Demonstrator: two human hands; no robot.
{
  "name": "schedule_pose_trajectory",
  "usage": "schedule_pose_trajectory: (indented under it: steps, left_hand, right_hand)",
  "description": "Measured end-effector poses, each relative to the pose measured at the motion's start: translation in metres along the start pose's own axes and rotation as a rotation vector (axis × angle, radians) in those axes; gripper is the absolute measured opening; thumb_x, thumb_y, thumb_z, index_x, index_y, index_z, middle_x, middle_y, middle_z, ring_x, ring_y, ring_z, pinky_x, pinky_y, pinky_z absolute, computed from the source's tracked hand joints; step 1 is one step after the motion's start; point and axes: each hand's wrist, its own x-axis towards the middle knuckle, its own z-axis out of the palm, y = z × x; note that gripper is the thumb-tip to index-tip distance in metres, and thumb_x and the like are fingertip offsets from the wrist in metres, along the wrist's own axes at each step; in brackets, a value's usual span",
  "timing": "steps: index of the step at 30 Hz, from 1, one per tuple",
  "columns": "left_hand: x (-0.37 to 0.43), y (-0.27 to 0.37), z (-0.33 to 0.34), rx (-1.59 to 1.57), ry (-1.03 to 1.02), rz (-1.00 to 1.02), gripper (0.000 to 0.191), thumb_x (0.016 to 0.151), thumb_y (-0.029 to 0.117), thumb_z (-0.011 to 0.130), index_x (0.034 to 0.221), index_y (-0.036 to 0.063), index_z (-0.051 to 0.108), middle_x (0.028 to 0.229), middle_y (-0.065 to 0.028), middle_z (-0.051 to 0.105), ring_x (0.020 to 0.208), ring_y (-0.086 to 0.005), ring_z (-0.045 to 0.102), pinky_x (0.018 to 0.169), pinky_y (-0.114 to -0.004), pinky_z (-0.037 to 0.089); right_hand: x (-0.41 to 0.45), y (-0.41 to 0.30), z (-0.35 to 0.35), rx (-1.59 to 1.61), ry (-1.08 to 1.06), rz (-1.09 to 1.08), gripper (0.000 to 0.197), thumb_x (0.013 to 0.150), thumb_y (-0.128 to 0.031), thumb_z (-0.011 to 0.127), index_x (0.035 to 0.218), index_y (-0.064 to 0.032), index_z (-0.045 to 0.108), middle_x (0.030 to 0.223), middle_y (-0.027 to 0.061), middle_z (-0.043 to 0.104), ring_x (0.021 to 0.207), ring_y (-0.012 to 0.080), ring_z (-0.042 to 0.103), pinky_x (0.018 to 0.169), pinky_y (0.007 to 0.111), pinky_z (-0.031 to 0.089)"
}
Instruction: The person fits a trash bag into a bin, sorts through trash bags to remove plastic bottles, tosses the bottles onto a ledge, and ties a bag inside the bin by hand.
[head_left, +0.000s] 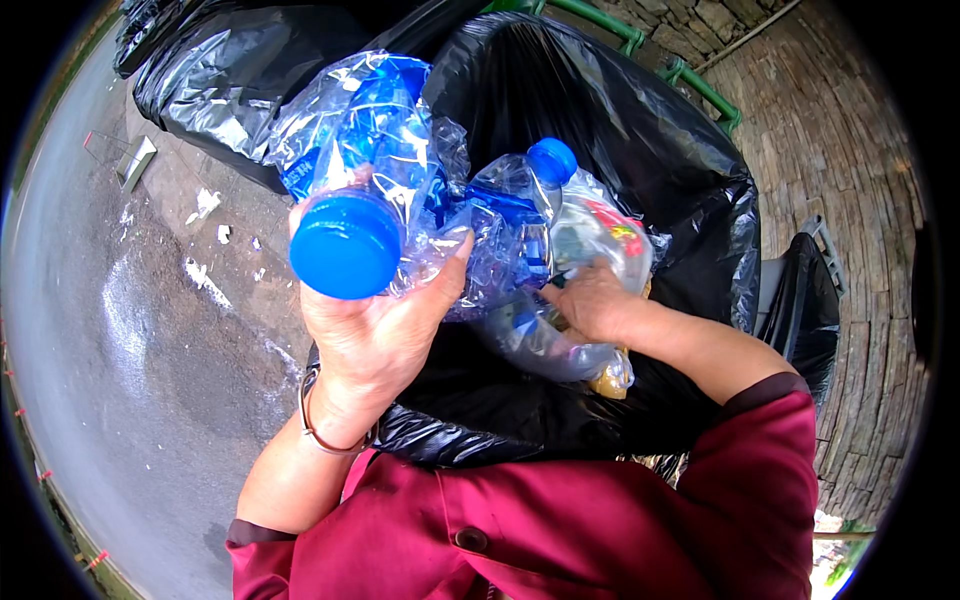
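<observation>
My left hand (375, 337) grips several crushed clear plastic bottles in a bunch; one bottle's blue cap (346, 246) faces the camera, and blue labels show behind it. Another plastic bottle with a blue cap (553, 160) leans at the right of the bunch. My right hand (596, 304) reaches among clear plastic bags inside a bin lined with a black plastic bag (675, 195). Its fingers are partly hidden, so its hold is unclear. Beside it lie a white plastic bag with red print (611, 225) and something yellow (611, 384).
A full black garbage bag (217, 90) lies at the upper left. A dustpan (136, 161) and white scraps (202, 204) are on the pavement. Green metal rails (701, 90) stand behind the bin, and a smaller black-lined bin (806, 292) stands at the right on stone paving.
</observation>
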Motion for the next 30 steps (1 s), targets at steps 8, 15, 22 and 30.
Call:
schedule_pose_trajectory:
  steps: [8,15,22,30]
  left_hand:
    - [0.001,0.007,0.002,-0.116,0.019,-0.149,0.060,0.059,-0.001,0.078,0.110,0.0006,0.048,0.107,-0.0082,0.046,0.092,-0.0160,0.052,0.077,-0.027,0.045]
    - [0.000,0.008,0.006,-0.155,-0.003,-0.156,0.062,0.059,-0.001,0.077,0.112,0.0000,0.046,0.105,-0.0078,0.046,0.091,-0.0157,0.052,0.077,-0.027,0.044]
    - [-0.001,0.002,0.002,-0.197,0.019,-0.110,0.064,0.059,0.000,0.078,0.113,-0.0001,0.044,0.102,-0.0077,0.048,0.088,-0.0144,0.053,0.076,-0.026,0.045]
    - [0.003,0.003,0.005,-0.108,-0.008,-0.031,0.066,0.061,0.003,0.078,0.114,0.0014,0.039,0.086,-0.0047,0.058,0.076,-0.0117,0.057,0.069,-0.024,0.046]
  right_hand:
    - [0.048,-0.062,0.032,-0.050,0.347,-0.551,0.025,0.076,-0.017,0.050,0.095,-0.0177,0.066,0.104,0.0051,0.058,0.104,0.0224,0.050,0.087,0.043,0.033]
    - [0.179,-0.089,0.174,0.004,0.414,-0.282,0.025,0.080,-0.016,0.049,0.099,-0.0146,0.066,0.103,0.0054,0.063,0.094,0.0243,0.060,0.082,0.043,0.042]
    - [0.130,-0.073,0.070,0.317,-0.171,-0.367,0.030,0.081,-0.021,0.050,0.105,-0.0087,0.062,0.105,0.0110,0.062,0.096,0.0247,0.060,0.077,0.040,0.048]
    - [0.174,-0.090,0.148,0.221,0.083,-0.262,0.038,0.087,-0.016,0.042,0.123,-0.0068,0.048,0.123,0.0145,0.051,0.113,0.0276,0.048,0.093,0.043,0.034]
